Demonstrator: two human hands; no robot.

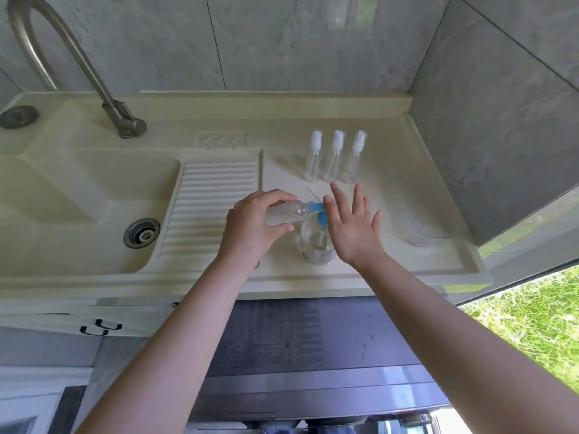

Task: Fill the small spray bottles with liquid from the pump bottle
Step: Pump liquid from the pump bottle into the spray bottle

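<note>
Illumination is soft, even daylight. The brightest area is the grass (529,311) at lower right, which is near overexposure. Shadows on the counter (391,170) are faint and diffuse. The wall tiles (282,42) carry a mild sheen without hard glare. Wide-angle distortion bends the counter edge and stretches the frame corners. Focus is adequate at centre; edges are soft.
</note>
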